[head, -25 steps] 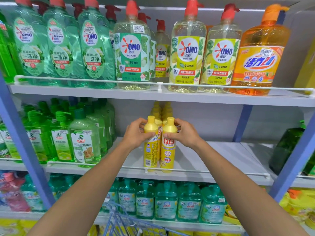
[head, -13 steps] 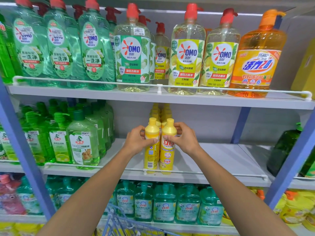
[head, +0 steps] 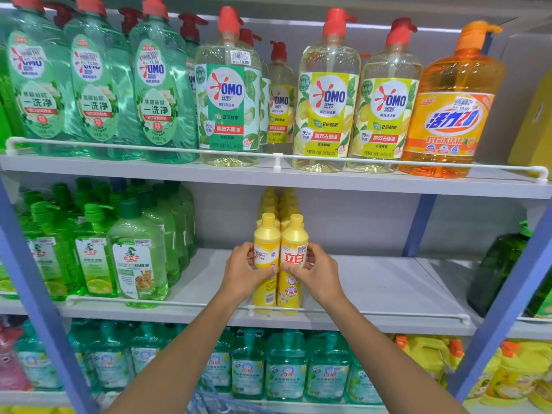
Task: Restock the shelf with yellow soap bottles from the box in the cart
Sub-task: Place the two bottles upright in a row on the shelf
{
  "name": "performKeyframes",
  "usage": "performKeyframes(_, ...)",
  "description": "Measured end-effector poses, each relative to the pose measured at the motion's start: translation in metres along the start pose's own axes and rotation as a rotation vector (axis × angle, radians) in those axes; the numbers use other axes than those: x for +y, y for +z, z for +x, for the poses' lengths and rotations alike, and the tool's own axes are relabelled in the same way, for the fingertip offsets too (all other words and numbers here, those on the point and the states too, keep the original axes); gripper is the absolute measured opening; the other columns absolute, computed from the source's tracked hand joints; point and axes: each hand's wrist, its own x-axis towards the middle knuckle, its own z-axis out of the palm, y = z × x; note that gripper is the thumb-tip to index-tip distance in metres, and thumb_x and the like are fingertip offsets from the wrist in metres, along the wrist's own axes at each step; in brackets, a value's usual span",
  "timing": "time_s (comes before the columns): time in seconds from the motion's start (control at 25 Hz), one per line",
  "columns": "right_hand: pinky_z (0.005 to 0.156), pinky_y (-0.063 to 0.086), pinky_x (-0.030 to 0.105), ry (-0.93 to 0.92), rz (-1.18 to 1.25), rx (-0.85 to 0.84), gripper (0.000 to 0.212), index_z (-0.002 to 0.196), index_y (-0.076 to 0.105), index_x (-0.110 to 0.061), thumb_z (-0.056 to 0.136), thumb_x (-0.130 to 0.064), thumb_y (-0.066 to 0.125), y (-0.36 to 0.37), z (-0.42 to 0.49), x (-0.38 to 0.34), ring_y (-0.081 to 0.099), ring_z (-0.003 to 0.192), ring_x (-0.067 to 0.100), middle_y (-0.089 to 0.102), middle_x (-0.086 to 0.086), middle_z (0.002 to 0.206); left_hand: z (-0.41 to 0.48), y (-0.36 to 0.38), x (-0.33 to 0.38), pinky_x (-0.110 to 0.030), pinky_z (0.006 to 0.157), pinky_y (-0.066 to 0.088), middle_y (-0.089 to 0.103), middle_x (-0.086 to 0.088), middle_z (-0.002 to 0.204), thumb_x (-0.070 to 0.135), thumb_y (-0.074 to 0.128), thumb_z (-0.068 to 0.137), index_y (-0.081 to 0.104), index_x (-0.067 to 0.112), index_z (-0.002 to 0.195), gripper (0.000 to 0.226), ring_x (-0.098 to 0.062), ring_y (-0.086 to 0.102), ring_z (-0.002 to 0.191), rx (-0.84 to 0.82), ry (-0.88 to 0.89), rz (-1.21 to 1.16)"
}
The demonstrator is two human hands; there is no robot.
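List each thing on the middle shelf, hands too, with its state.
Left hand: gripping the left front yellow bottle.
Right hand: gripping the right front yellow bottle.
Both bottles: upright, capped, side by side behind the rail.
Green bottles: upright, capped.

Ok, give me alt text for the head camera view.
Two hands, left hand and right hand, each grip a yellow bottle standing at the middle shelf front, more yellow bottles behind, green bottles to the left.

Two yellow soap bottles (head: 279, 264) stand upright, touching, at the middle shelf's (head: 373, 282) front edge.
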Motion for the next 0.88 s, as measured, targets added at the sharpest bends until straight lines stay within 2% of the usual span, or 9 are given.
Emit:
performKeyframes(0.12,0.086,0.055,0.016,0.007,-0.005,-0.034,0.061,0.126,0.061,-0.017,0.074,-0.030,0.089,0.005,-0.008,0.013,0.063,0.099,-0.004,0.070,-0.006,0.114,-0.002,-0.009,-0.011,-0.016,0.075,0.054,0.067,0.007,0.111,0.012,0.089,0.072,0.057,0.024,0.121,0.059,-0.008,0.066,0.101,-0.143,-0.035,-0.050)
performKeyframes(0.2,0.085,0.053,0.011,0.018,-0.006,-0.049,0.062,0.128,0.060,-0.017,0.075,-0.029,0.089,0.008,-0.014,0.019,0.063,0.099,-0.006,0.069,-0.008,0.114,-0.003,-0.012,-0.016,-0.020,0.078,0.056,0.067,0.005,0.113,0.011,0.089,0.073,0.056,0.025,0.123,0.062,-0.012,0.067,0.103,-0.175,-0.041,-0.049)
performKeyframes(0.28,0.080,0.049,0.004,0.025,-0.007,-0.058,0.064,0.130,0.058,-0.018,0.074,-0.028,0.089,0.009,-0.016,0.022,0.062,0.098,-0.009,0.068,-0.010,0.114,-0.004,-0.010,-0.017,-0.018,0.074,0.054,0.067,0.008,0.110,0.015,0.091,0.071,0.056,0.024,0.120,0.061,-0.009,0.066,0.098,-0.140,-0.029,-0.009)
performKeyframes(0.44,0.082,0.048,0.004,0.038,0.007,-0.093,0.066,0.131,0.057,-0.021,0.073,-0.024,0.090,0.007,-0.016,0.026,0.061,0.100,-0.016,0.067,-0.014,0.113,-0.006,0.005,-0.019,-0.011,0.070,0.048,0.065,0.009,0.107,0.023,0.093,0.068,0.057,0.026,0.116,0.060,-0.001,0.062,0.093,-0.022,-0.001,0.070)
performKeyframes(0.64,0.082,0.050,0.006,0.079,-0.007,-0.149,0.068,0.134,0.056,-0.019,0.075,-0.021,0.089,0.008,-0.024,0.037,0.062,0.098,-0.015,0.066,-0.017,0.112,-0.007,-0.001,-0.027,-0.009,0.068,0.052,0.066,0.012,0.106,0.006,0.087,0.072,0.055,0.018,0.130,0.067,0.001,0.064,0.092,-0.164,-0.041,0.034)
performKeyframes(0.72,0.079,0.049,0.004,0.087,-0.012,-0.141,0.066,0.132,0.056,-0.019,0.075,-0.021,0.089,0.010,-0.026,0.038,0.062,0.096,-0.015,0.066,-0.018,0.108,-0.007,-0.002,-0.028,-0.010,0.068,0.052,0.067,0.011,0.103,0.015,0.091,0.069,0.058,0.020,0.123,0.064,0.001,0.065,0.089,-0.125,-0.025,0.097)
performKeyframes(0.8,0.078,0.048,0.004,0.083,-0.019,-0.126,0.065,0.131,0.057,-0.019,0.075,-0.023,0.090,0.012,-0.027,0.038,0.062,0.097,-0.010,0.067,-0.015,0.109,-0.008,0.005,-0.030,-0.021,0.075,0.055,0.065,0.010,0.103,0.030,0.093,0.065,0.058,0.026,0.114,0.060,-0.003,0.064,0.091,-0.044,-0.012,0.197)
performKeyframes(0.88,0.077,0.048,0.004,0.076,-0.020,-0.118,0.065,0.130,0.057,-0.020,0.074,-0.025,0.090,0.013,-0.028,0.038,0.062,0.099,-0.008,0.068,-0.014,0.110,-0.010,0.014,-0.031,-0.028,0.080,0.054,0.061,0.006,0.104,0.034,0.092,0.065,0.057,0.027,0.112,0.058,-0.009,0.061,0.094,0.002,-0.015,0.236)
